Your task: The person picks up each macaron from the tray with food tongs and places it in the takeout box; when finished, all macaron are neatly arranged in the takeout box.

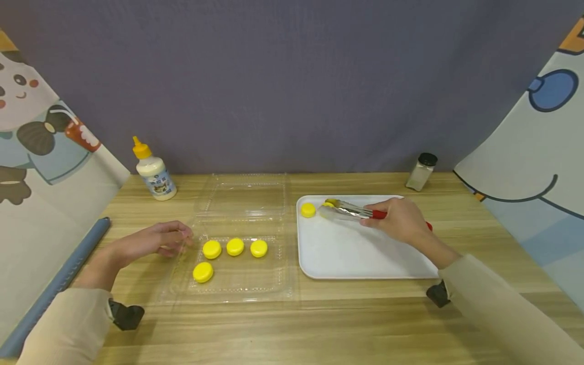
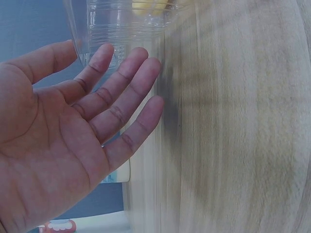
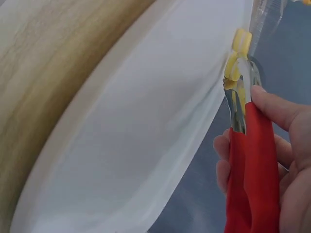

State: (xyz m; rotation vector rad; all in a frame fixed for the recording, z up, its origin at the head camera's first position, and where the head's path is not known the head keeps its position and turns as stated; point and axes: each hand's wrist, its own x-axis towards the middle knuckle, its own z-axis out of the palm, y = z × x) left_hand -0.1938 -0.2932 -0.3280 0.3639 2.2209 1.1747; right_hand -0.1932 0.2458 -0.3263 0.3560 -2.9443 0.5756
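Observation:
My right hand [image 1: 401, 219] grips a pair of tongs [image 3: 260, 165] by its red handles. The metal tips close around a yellow macaron [image 3: 233, 69] at the far left part of a white tray [image 1: 360, 253]. Just left of it on the tray sits another yellow macaron [image 1: 307, 210]. My left hand [image 1: 155, 239] has its fingers loosely extended, fingertips right at the left edge of a clear plastic container [image 1: 246, 281]. Several yellow macarons [image 1: 234, 247] lie in that container, three in a row and one nearer me. In the left wrist view the palm holds nothing.
The container's clear lid [image 1: 246, 195] lies folded back behind it. A squeeze bottle [image 1: 155, 172] with a yellow cap stands at the back left, a black-lidded jar [image 1: 422, 172] at the back right. A blue-grey roll [image 1: 59, 284] runs along the left table edge.

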